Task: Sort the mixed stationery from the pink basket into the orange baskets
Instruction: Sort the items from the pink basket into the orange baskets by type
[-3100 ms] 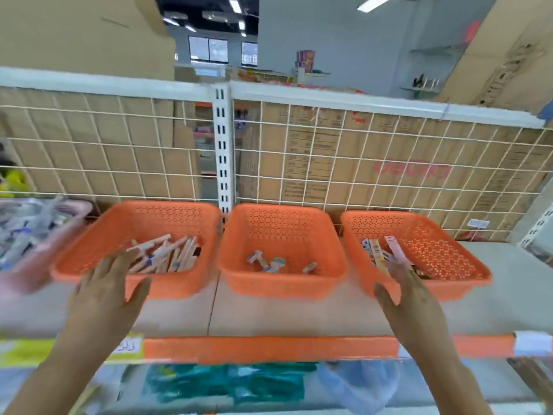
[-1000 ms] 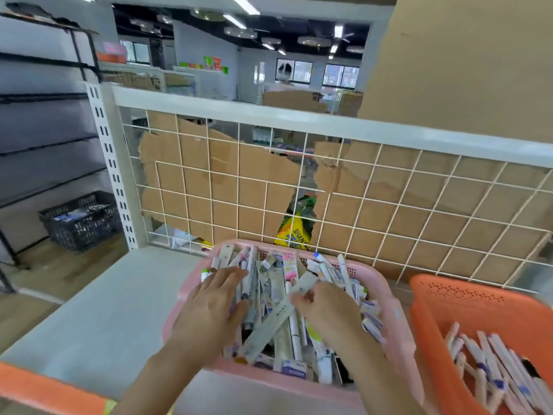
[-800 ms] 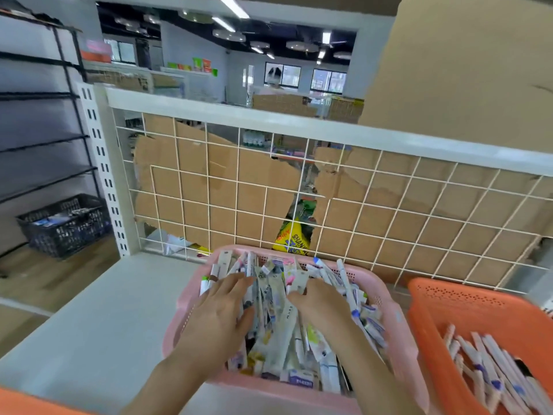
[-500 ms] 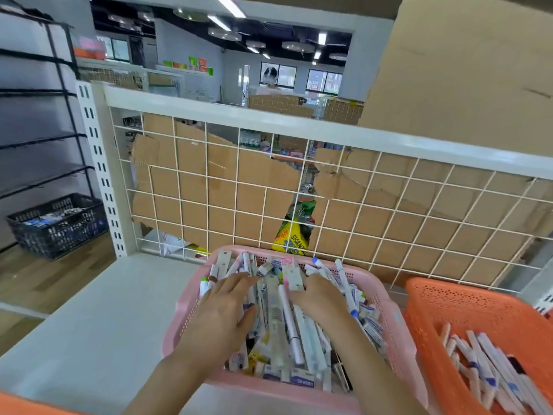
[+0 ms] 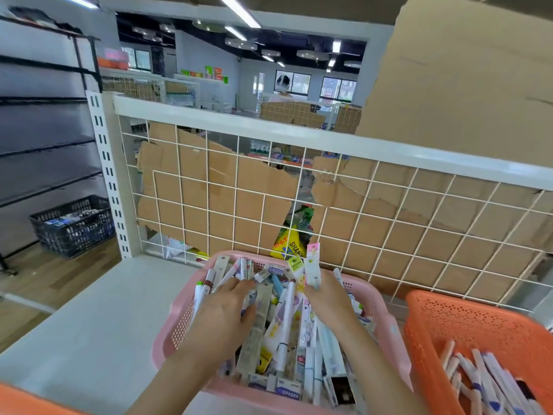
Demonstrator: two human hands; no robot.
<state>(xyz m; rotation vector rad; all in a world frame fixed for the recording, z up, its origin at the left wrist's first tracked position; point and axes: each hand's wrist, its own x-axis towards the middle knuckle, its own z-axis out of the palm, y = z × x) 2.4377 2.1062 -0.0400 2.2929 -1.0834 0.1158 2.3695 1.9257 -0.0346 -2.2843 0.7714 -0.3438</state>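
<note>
Head view: a person's two hands reach into a pink basket [image 5: 176, 327] on a pale shelf [image 5: 89, 324], against a white wire grid [image 5: 359, 223] backed with cardboard. The basket is heaped with mixed stationery [image 5: 287, 333]: pens, markers, erasers and long flat packets, mostly lying near to far.

The right hand [image 5: 327, 299] pinches the lower end of a slim pink-and-white packet [image 5: 312, 265]. The packet stands almost upright, its long axis vertical, rising above the fingers at the far side of the basket. The left hand [image 5: 226, 308] lies on the pile to the left, fingers spread and lightly bent, gripping nothing that shows.

To the right, just beside the pink basket, is an orange basket [image 5: 449, 313] with white pens [image 5: 478, 375] side by side at its near end. The right hand is the nearer to it, so carrying the packet across likely falls to that hand, though which orange basket suits it cannot be judged. A black crate [image 5: 71, 226] sits on the floor far left
</note>
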